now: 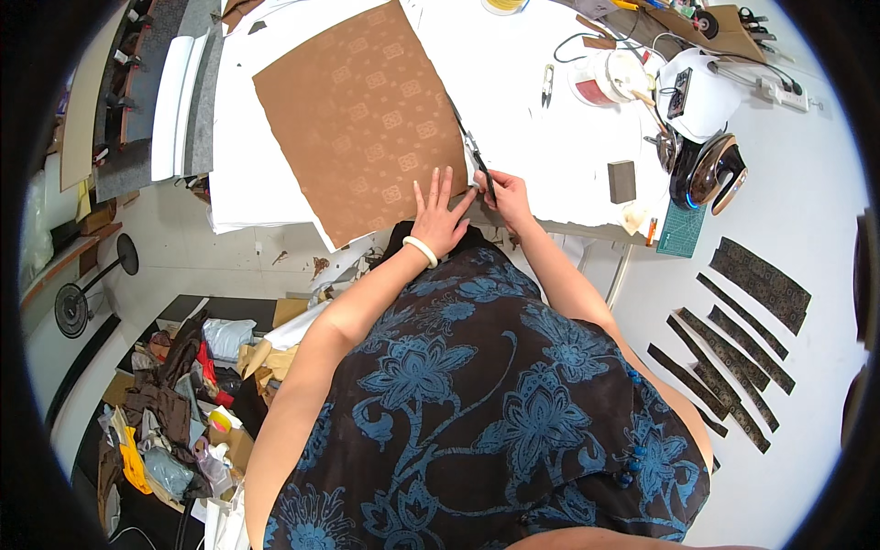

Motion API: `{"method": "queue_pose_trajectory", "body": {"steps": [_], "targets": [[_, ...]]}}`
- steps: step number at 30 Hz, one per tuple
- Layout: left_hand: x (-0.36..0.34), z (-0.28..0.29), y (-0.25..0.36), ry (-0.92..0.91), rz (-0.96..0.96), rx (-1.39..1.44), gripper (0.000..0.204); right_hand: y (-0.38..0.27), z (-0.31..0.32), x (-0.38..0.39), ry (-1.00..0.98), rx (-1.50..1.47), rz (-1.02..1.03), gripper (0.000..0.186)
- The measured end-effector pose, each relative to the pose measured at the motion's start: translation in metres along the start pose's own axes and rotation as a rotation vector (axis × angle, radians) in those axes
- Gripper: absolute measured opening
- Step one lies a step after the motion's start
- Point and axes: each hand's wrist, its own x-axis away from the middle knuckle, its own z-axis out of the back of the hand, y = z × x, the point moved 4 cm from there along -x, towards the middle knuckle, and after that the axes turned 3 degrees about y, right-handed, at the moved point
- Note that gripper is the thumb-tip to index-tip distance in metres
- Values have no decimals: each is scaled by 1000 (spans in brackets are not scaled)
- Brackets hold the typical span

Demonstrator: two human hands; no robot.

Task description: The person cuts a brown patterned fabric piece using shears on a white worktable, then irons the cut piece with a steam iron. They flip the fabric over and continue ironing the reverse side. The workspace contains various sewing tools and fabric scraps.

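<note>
Brown sheet under left grip; scissors in right grip, seemingly touching.

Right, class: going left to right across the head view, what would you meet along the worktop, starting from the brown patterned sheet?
Brown rectangular sheet with a paler motif → black-handled metal scissors → small silver-and-black snips → dark grey rectangular block → glossy black-and-brown iron.

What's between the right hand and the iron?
The head view shows a dark rectangular block on the white work surface, between the right hand and the iron.
</note>
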Motion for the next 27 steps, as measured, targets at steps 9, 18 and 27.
{"method": "queue_pose_trajectory", "body": {"steps": [9,18,27], "targets": [[-4,13,6,-17,30,-80,55,-1,-11,5,19,-87,3,26],[4,32,9,152,-71,76,46,-16,-20,-4,70,-58,7,32],[4,32,-11,269,-200,152,47,-14,-16,-6,33,-73,16,32]]}}
